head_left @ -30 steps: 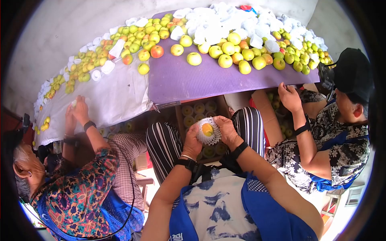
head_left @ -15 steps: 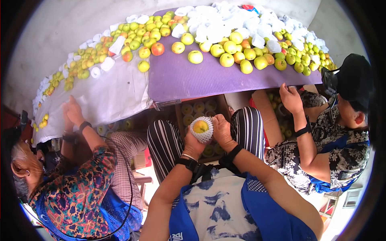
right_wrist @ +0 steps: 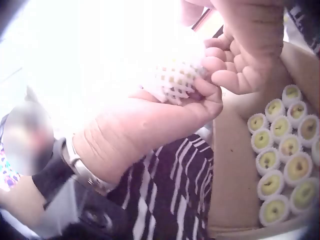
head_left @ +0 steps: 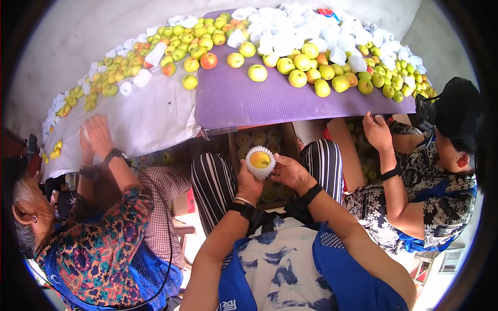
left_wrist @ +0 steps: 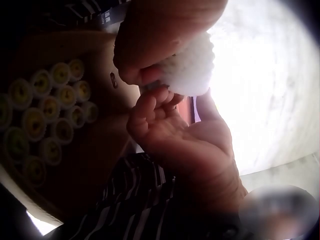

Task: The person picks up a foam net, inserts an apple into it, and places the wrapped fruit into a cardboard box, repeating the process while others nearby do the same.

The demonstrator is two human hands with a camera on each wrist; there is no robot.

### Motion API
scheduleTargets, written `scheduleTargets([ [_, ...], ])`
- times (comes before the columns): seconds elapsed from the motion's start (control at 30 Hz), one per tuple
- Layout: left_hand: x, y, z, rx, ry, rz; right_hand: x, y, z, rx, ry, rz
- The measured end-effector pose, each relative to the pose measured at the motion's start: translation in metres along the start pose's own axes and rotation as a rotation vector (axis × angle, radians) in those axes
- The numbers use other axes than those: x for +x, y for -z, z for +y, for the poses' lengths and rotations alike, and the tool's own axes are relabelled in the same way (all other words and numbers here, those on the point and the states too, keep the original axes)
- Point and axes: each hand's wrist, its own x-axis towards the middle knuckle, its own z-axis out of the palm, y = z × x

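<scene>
A yellow-green apple (head_left: 260, 159) sits in a white foam net sleeve (head_left: 253, 170), its top showing through the opening. My left hand (head_left: 249, 182) grips the netted apple from the left and below, fingers wrapped round it in the right wrist view. On the other side is my right hand (head_left: 292, 173), its thumb and bent fingers at the sleeve's edge. From the left wrist, the sleeve (left_wrist: 190, 70) lies between that hand's thumb and curled fingertips. Below the hands, a cardboard box (right_wrist: 231, 175) contains rows of netted apples (right_wrist: 270, 160).
Loose apples (head_left: 298, 79) and a heap of white foam nets (head_left: 290, 31) cover the back of a table with a purple mat (head_left: 244, 106) and a pale cloth (head_left: 155, 114). People sit close on both sides, hands (head_left: 98, 132) near the table edge. Another cardboard box (head_left: 345, 147) stands right.
The sleeve went from spread between both hands to fitted round the apple in my left hand. My right fingers, bunched at its side half a second ago, have spread along its right edge.
</scene>
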Motion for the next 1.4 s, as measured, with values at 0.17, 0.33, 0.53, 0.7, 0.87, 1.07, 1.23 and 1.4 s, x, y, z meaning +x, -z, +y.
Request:
scheduleTargets([
  [0.17,0.002,0.003,-0.001,0.023,-0.036,0.029,-0.005,-0.001,-0.001,0.050,-0.132,-0.176],
  [0.33,0.002,0.005,-0.002,0.078,-0.062,0.057,-0.003,0.003,0.005,0.027,-0.074,-0.162],
  [0.53,0.002,0.006,-0.004,0.124,-0.093,0.123,-0.004,0.000,0.006,0.034,-0.072,-0.147],
  [0.7,0.003,0.002,-0.001,-0.049,-0.003,0.121,-0.006,-0.003,0.006,0.009,0.029,-0.177],
  [0.87,-0.004,-0.013,0.006,-0.139,0.083,0.062,-0.006,-0.011,0.006,0.000,0.107,-0.193],
  [1.07,-0.003,-0.009,0.006,-0.168,0.115,0.002,0.002,-0.001,0.014,-0.327,0.270,0.061],
  [1.23,-0.012,-0.016,0.012,-0.162,0.159,-0.063,0.004,0.003,0.016,-0.672,0.280,0.217],
  [1.4,-0.021,-0.022,0.017,-0.119,0.232,-0.092,0.009,0.010,0.020,-1.067,0.502,0.240],
])
